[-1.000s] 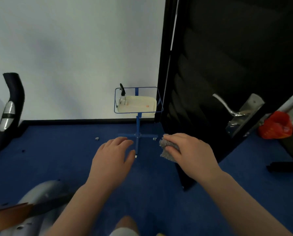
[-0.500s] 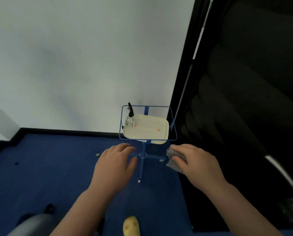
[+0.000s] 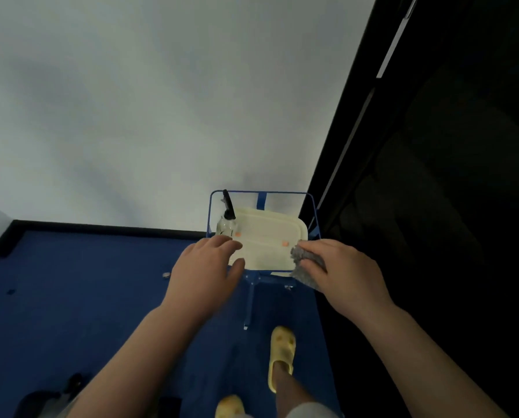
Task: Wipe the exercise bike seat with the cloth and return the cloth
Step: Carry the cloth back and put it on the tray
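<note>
My right hand (image 3: 341,274) grips a crumpled grey cloth (image 3: 304,266) at the front right corner of a cream tray (image 3: 270,236). The tray rests in a blue wire stand (image 3: 309,203) against the white wall. My left hand (image 3: 205,271) hovers flat with fingers apart over the tray's front left edge and holds nothing. A clear spray bottle (image 3: 226,226) with a black nozzle stands at the tray's left side. The exercise bike seat is out of sight; only a grey part of the bike (image 3: 38,402) shows at the bottom left.
A black door (image 3: 433,176) fills the right side close to the stand. Blue carpet (image 3: 71,297) covers the floor. My feet in yellow slippers (image 3: 281,354) stand just before the stand's base. A small metal bit (image 3: 166,275) lies on the carpet left of the stand.
I have stepped closer to the stand, which now lies right under my hands. Both hands have reached the tray's front edge. The bike handlebar and door handle have left the view.
</note>
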